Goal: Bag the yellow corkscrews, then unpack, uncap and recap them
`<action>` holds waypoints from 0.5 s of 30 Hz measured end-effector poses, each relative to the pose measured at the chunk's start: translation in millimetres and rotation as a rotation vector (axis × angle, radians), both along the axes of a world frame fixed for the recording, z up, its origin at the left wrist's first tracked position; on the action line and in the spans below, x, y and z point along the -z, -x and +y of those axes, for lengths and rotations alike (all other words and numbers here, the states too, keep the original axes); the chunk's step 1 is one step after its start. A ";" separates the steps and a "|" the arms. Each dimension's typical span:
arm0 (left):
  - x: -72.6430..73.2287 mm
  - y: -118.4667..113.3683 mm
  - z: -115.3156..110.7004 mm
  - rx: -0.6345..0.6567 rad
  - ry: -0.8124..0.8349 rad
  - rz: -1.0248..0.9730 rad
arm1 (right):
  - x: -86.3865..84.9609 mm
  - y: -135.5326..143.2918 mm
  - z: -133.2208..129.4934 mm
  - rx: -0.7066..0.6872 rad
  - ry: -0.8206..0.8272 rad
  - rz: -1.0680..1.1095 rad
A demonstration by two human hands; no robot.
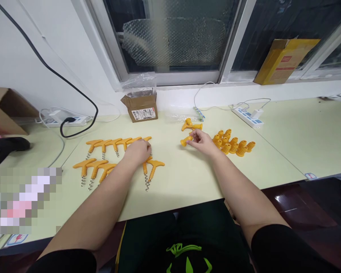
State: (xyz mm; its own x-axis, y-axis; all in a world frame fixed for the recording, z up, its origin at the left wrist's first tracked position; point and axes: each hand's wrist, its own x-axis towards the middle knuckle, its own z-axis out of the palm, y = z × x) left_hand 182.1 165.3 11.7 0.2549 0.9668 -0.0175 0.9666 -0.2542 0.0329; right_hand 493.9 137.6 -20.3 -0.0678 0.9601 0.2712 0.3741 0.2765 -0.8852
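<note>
Two rows of yellow-handled corkscrews point(83, 167) lie on the pale green table at the left, their metal spirals pointing toward me. My left hand point(140, 151) is over the right end of the back row, fingers curled down; what they hold is hidden. In my right hand point(200, 141) a yellow sleeve point(185, 141) is pinched between the fingertips, tilted just above the table. Behind it lie a yellow T-shaped piece and sleeve point(197, 126). Several yellow sleeves point(233, 146) stand upright in a group right of my right hand.
A small cardboard box point(143, 108) stands by the wall. Power strips lie at the back left point(76, 120) and back right point(248, 116). A black cable point(49, 68) hangs at the left, near a larger box point(5, 110). A yellow package point(287, 62) leans on the window.
</note>
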 end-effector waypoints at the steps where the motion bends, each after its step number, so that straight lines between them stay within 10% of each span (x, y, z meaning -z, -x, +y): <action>1: -0.3 3.8 -0.5 -0.012 -0.001 -0.001 | 0.4 -0.2 0.2 -0.003 -0.002 -0.001; 15: 2.5 30.0 3.6 -0.007 0.016 -0.135 | 0.3 -4.3 6.0 0.113 -0.015 0.094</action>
